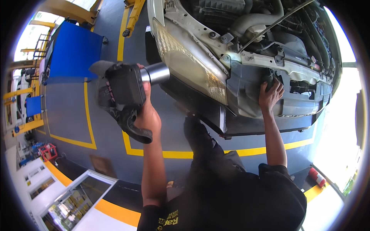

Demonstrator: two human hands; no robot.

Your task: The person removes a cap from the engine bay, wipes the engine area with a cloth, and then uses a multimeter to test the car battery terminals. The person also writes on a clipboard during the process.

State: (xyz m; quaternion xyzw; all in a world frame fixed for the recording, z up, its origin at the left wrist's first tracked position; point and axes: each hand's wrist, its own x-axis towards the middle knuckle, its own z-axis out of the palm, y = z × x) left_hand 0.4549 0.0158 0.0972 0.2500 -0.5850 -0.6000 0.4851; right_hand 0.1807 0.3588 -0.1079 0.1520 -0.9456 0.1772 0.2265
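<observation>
My left hand (147, 102) is raised in front of the car's headlight, closed around a shiny silver cylinder (156, 73). A bulky black device (125, 86) with a strap hides most of that hand's fingers. At the car's front, my right hand (272, 93) has its fingers curled over a small black part (267, 77) against the dark plastic panel (246, 90). What exactly that part is cannot be made out. Left of the panel is the clouded headlight (192, 57). Above, the engine bay (266, 27) is exposed, and a thin prop rod (275, 25) crosses it.
A blue panel (73, 50) and yellow lift arms (133, 17) stand at the left. Yellow lines (177, 154) mark the grey floor. Behind me are a glass door (77, 200) and a red fire extinguisher (317, 177). The car's bumper (266, 125) juts out low ahead.
</observation>
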